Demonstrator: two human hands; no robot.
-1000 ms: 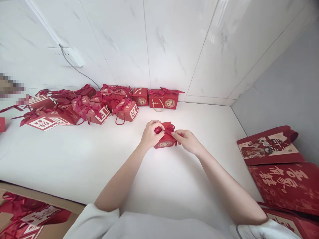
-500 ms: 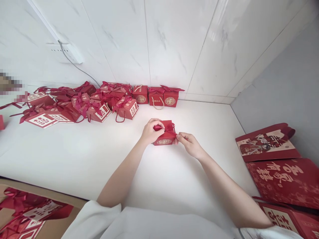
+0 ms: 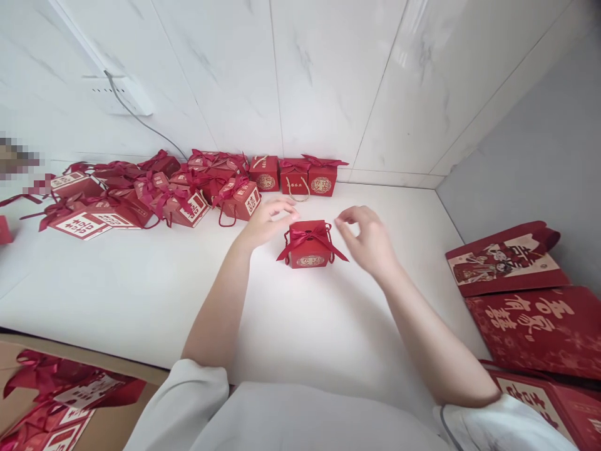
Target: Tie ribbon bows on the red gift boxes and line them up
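A small red gift box (image 3: 308, 249) with a tied dark-red ribbon bow on top stands on the white counter (image 3: 141, 288), between my two hands. My left hand (image 3: 265, 220) hovers just left of the box, fingers loosely curled and apart, holding nothing. My right hand (image 3: 369, 241) hovers just right of it, fingers spread and empty. Neither hand touches the box or its ribbon.
Several similar red ribboned boxes (image 3: 188, 194) lie along the marble wall at the back left. Flat red paper bags (image 3: 507, 260) are stacked at the right. A cardboard carton with more red boxes (image 3: 51, 401) sits below the counter's front left edge. A white socket with a cable (image 3: 119, 94) is on the wall.
Both hands were pinching and pulling the ribbon ends on the box; they have now let go and drawn apart to either side, leaving the finished bow on top.
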